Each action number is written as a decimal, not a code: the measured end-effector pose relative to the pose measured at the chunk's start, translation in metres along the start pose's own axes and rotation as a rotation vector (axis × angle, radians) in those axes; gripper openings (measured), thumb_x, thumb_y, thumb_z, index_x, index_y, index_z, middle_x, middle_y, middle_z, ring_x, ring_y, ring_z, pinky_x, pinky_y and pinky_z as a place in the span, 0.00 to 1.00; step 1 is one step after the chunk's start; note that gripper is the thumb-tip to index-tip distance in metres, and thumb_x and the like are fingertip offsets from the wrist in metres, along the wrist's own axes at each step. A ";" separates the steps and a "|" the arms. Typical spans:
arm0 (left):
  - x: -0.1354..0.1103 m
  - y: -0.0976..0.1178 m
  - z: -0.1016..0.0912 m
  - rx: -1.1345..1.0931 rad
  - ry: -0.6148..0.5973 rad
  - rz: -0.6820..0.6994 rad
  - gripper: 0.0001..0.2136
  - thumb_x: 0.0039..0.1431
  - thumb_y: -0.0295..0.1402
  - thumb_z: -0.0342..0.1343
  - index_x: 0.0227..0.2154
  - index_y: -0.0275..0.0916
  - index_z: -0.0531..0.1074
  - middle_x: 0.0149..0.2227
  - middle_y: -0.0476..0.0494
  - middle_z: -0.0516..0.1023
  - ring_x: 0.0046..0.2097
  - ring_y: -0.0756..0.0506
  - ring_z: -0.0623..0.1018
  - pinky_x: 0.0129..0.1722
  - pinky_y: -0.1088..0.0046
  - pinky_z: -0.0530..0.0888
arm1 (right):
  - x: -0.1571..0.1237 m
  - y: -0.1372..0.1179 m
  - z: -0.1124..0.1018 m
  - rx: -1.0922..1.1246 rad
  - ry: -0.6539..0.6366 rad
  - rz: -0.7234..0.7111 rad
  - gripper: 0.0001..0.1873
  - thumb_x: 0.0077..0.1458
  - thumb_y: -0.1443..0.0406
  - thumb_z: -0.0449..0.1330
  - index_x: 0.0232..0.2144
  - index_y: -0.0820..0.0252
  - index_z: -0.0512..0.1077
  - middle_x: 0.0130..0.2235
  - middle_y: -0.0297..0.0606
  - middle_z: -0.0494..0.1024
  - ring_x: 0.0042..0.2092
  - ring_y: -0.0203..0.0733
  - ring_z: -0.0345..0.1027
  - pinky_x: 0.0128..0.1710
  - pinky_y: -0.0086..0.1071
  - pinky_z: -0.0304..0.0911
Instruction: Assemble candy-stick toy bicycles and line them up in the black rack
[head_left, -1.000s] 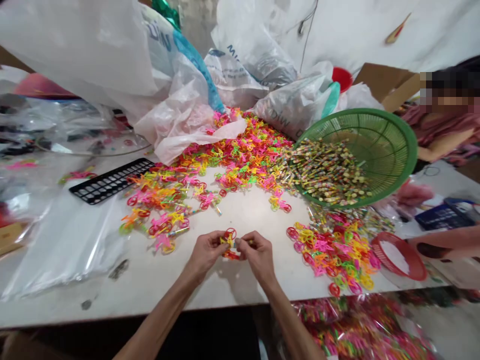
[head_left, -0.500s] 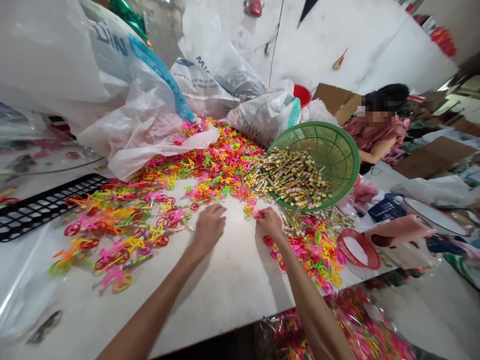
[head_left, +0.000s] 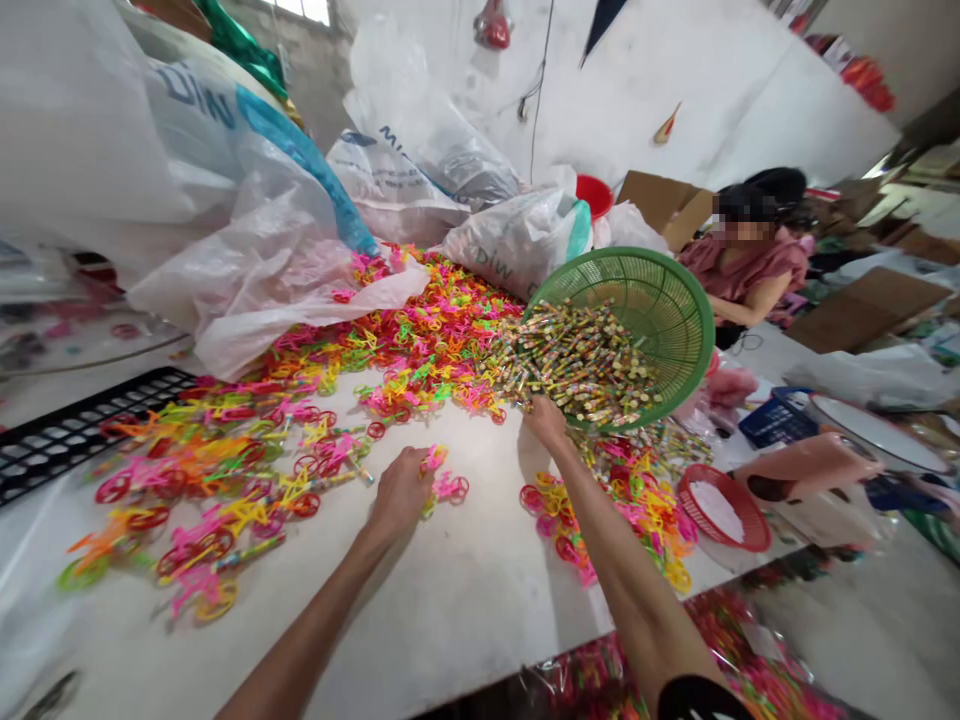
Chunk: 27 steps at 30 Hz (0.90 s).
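My left hand [head_left: 405,492] is closed in a pinch on a small plastic toy bicycle [head_left: 450,487] in pink and yellow, just above the white table. At the near edge of a pile of small patterned tubes [head_left: 581,365], my right hand [head_left: 546,424] has its fingers pressed together; what they hold is hidden. The tubes spill out of a tilted green basket [head_left: 694,325]. A heap of toy bicycles [head_left: 420,340] in pink, yellow, orange, red and green lies beyond both hands. More toy bicycles [head_left: 217,500] are scattered to the left, some with tubes among them.
Beside my right forearm lies another cluster of toy bicycles [head_left: 622,500], near a red basket [head_left: 724,508]. A black plastic grid [head_left: 82,425] sits at the left. Large white sacks [head_left: 247,210] stand behind the heap. Another person [head_left: 750,265] sits at the back right.
My left hand has moved slightly down and left and now holds a toy bicycle. My right hand has left the pink and yellow piece and reached to the tubes. The view has shifted slightly.
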<state>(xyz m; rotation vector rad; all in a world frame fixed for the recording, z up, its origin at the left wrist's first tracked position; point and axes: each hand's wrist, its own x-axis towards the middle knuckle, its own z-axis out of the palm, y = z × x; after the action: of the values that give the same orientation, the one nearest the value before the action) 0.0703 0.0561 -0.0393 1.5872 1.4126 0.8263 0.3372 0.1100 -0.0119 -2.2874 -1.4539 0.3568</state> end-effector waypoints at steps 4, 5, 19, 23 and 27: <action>-0.001 0.000 -0.014 -0.304 0.030 -0.151 0.08 0.42 0.34 0.55 0.27 0.37 0.69 0.27 0.47 0.72 0.30 0.46 0.73 0.31 0.70 0.70 | -0.026 -0.007 0.008 0.083 -0.059 0.016 0.18 0.42 0.72 0.56 0.39 0.62 0.72 0.33 0.42 0.75 0.39 0.46 0.68 0.36 0.32 0.58; -0.005 0.001 -0.018 -0.386 0.026 -0.185 0.09 0.42 0.36 0.55 0.26 0.36 0.68 0.26 0.47 0.72 0.28 0.46 0.73 0.30 0.69 0.71 | -0.040 -0.009 0.010 0.108 -0.083 0.007 0.18 0.42 0.70 0.56 0.39 0.62 0.71 0.30 0.40 0.75 0.35 0.43 0.68 0.33 0.31 0.58; -0.072 0.010 -0.043 -0.879 -0.020 -0.341 0.12 0.37 0.34 0.65 0.25 0.33 0.72 0.25 0.47 0.74 0.26 0.53 0.71 0.22 0.80 0.66 | -0.192 -0.084 0.020 1.440 -0.415 0.208 0.13 0.36 0.67 0.65 0.27 0.59 0.67 0.22 0.29 0.73 0.22 0.32 0.66 0.21 0.25 0.59; -0.091 0.017 -0.049 -0.959 -0.174 -0.378 0.12 0.39 0.33 0.65 0.27 0.32 0.73 0.26 0.44 0.75 0.26 0.51 0.72 0.23 0.77 0.69 | -0.199 -0.088 0.024 1.442 -0.439 0.217 0.20 0.34 0.68 0.68 0.33 0.58 0.67 0.21 0.27 0.73 0.22 0.33 0.68 0.20 0.24 0.59; -0.102 0.018 -0.049 -1.009 -0.242 -0.378 0.13 0.41 0.34 0.64 0.30 0.32 0.74 0.28 0.43 0.76 0.28 0.50 0.73 0.23 0.77 0.71 | -0.206 -0.083 0.027 1.453 -0.561 0.200 0.15 0.35 0.67 0.68 0.26 0.60 0.66 0.21 0.31 0.75 0.21 0.32 0.67 0.20 0.23 0.60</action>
<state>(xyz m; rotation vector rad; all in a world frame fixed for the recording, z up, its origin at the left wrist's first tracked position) 0.0192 -0.0370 0.0036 0.5936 0.8356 0.8693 0.1721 -0.0405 0.0026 -1.0997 -0.6239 1.5624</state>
